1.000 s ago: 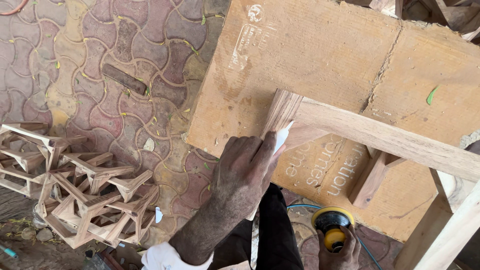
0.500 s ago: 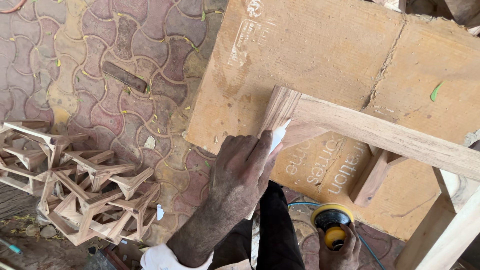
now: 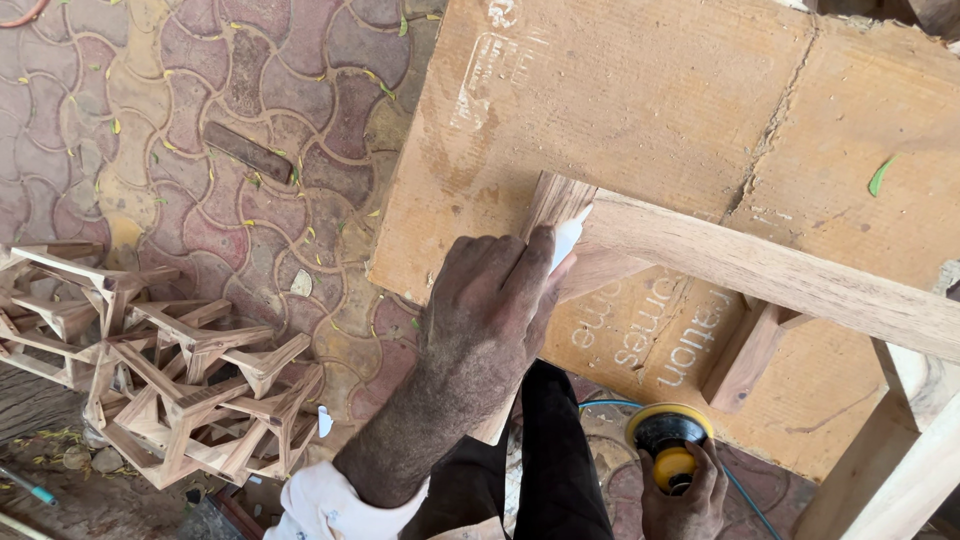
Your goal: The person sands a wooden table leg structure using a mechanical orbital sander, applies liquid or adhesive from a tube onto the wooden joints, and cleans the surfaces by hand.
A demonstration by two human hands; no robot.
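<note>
Wooden frame rail (image 3: 760, 270) slanting down-right, under left hand (image 3: 490, 310)

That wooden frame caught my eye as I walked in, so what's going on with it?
A person's left hand presses a small white piece against the corner joint of the wooden frame, which rests on a sheet of cardboard. The right hand holds a yellow round sander low by the legs. Small wooden pieces lie stacked on the paving.

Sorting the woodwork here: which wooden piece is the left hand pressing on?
The long wooden frame rail on the cardboard, gripped at its end by the left hand; the lattice pieces lie untouched on the paving.
</note>
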